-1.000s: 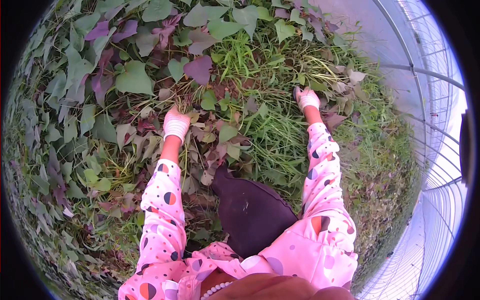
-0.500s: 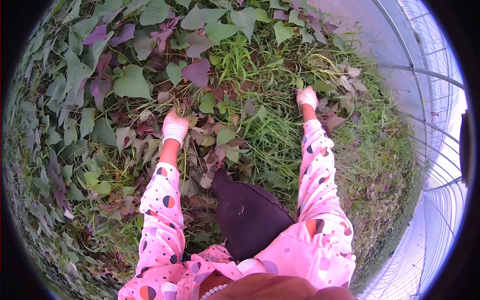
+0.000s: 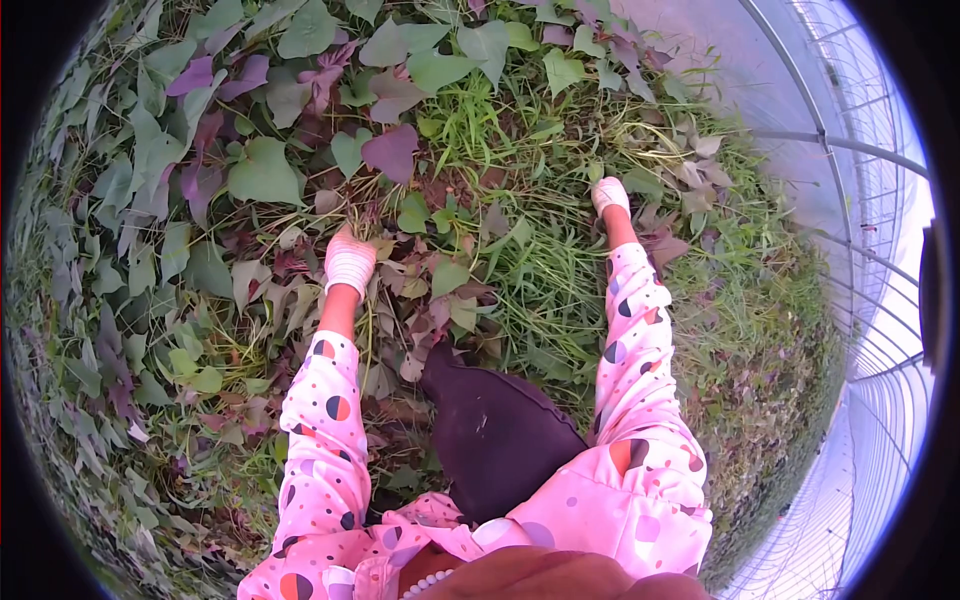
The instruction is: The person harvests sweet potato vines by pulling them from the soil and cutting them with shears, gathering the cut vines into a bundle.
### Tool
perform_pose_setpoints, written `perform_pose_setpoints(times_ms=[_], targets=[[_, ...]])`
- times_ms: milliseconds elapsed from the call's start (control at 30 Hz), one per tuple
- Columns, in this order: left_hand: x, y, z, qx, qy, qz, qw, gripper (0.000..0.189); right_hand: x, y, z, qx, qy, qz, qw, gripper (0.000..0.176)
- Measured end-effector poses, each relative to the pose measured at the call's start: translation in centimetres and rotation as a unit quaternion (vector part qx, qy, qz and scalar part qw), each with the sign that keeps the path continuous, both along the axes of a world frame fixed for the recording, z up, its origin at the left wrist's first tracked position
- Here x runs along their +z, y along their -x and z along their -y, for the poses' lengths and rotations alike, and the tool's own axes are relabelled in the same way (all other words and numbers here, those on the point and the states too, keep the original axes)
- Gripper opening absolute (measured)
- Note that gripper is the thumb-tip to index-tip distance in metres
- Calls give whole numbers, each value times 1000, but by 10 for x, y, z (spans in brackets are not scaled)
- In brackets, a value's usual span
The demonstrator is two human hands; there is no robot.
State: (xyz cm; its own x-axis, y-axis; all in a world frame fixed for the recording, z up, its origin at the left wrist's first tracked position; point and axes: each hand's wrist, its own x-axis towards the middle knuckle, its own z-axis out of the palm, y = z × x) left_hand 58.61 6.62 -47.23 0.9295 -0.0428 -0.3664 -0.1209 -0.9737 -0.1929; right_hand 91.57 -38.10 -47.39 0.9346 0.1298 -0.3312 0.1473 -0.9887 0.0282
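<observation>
My left hand (image 3: 350, 262), in a pale striped glove, is closed around thin sweet potato vines (image 3: 366, 212) at the middle left. Its fingertips are partly hidden among the stems. Farther right, my right hand (image 3: 609, 196), also gloved, is curled shut low in the grass (image 3: 545, 255). Whatever it grips is hidden by the hand and the blades. Beside it lie flattened, wilting stems and leaves (image 3: 690, 170). Between my two arms, broad green and purplish leaves (image 3: 450, 276) mix with the grass.
Dense heart-shaped leaves (image 3: 265, 170) spread over the left and far side. A plastic greenhouse wall (image 3: 735, 70) with curved metal pipes (image 3: 800, 80) borders the right. My dark-clad knee (image 3: 500, 435) juts forward between my pink dotted sleeves (image 3: 325, 420).
Both hands have shifted only very slightly, the left one a little nearer to me. The leaves around them look almost the same.
</observation>
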Motion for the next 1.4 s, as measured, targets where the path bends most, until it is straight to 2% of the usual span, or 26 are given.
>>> perform_pose_setpoints(times_ms=[67,133,233,300,400,467,500,533,600,700,800,867,933,1000,1133,1200,1267,1333,1400], targets=[[5,1,0,-9,-3,12,1000,20,18,18,-8,-3,21,-20,1000,61],[6,1,0,-16,-7,26,1000,20,63,39,-36,-47,-37,-8,998,56],[5,0,0,-6,-5,10,1000,20,61,43,-38,-48,-41,-18,998,53],[-5,2,-1,8,-15,31,999,20,35,40,-30,-43,-22,-18,999,53],[-3,0,-2,-8,-11,8,1000,21,36,43,-43,6,-13,16,1000,53],[0,0,-1,-15,-10,9,1000,21,82,54,-80,-28,-53,34,998,54],[3,1,-1,-18,-10,11,1000,21,85,51,-86,-82,-85,35,992,51],[6,1,0,-18,-10,10,1000,21,75,45,-81,-76,-114,68,988,49],[14,-2,1,-4,-14,-21,1000,22,4,13,-57,-74,-165,110,977,46],[0,1,-1,7,-3,23,1000,22,0,24,-73,-83,-110,85,987,42],[13,-2,2,4,-8,-14,1000,23,-10,25,-77,-18,-8,73,997,38],[-9,3,0,15,-8,13,1000,23,-14,24,-74,30,58,63,996,36],[-17,2,-1,27,-8,42,999,23,-16,23,-72,76,113,56,989,34],[1,-3,1,2,-17,-34,999,23,-17,20,-70,115,161,52,979,32],[3,0,-1,1,-25,-11,1000,23,-17,13,-68,188,247,44,950,28],[3,-2,-2,-10,-13,-35,999,23,-16,8,-70,214,281,46,934,26],[6,-2,-1,-2,-11,-21,1000,23,-21,5,-68,230,302,50,924,25],[11,-2,0,2,-8,-11,1000,23,-27,2,-61,180,244,81,950,24],[18,-6,1,10,-4,-77,997,24,-35,-1,-56,128,183,111,968,22]])
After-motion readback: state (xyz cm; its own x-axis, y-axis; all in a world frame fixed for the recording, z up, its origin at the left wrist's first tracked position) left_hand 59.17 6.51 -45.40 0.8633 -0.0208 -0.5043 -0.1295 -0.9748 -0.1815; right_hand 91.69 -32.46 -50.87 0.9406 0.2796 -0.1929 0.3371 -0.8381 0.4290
